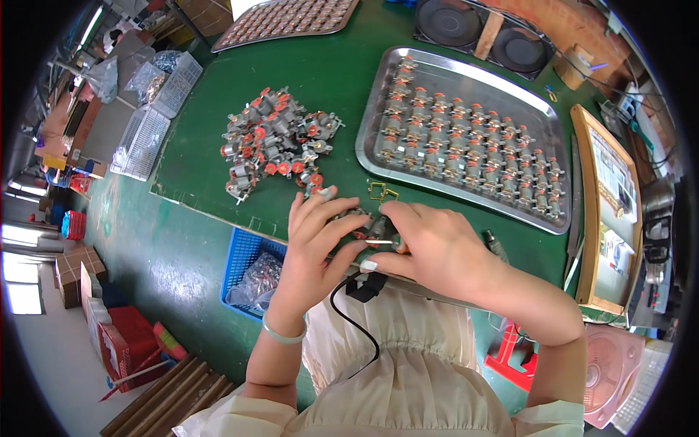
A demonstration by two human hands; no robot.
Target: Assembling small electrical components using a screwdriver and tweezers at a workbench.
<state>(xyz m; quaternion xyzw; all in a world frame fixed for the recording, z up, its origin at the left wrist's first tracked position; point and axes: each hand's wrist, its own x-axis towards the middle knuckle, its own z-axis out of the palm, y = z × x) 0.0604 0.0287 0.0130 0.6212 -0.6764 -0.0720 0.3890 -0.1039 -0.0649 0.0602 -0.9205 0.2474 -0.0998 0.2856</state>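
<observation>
Both hands meet at the near edge of the green table, over a small metal part with a red end (358, 235). My left hand (314, 244) has its thumb and forefinger around that part, the other fingers spread. My right hand (437, 240) is closed in a pinch at the part's right side, by a grey cylindrical piece (378, 227). A thin pale rod (379, 242) shows between its fingertips; its lower end is hidden. Just beyond my fingers lie yellow wire-like clips (377, 191). A heap of similar red-capped metal parts (273, 138) lies at far left.
A metal tray (371, 138) with rows of these parts stands at right; another filled tray (291, 22) is at the back. A wooden frame (586, 211) edges the right side. A loose grey part (495, 244) lies by my right forearm. Below the edge sits a blue basket (237, 262).
</observation>
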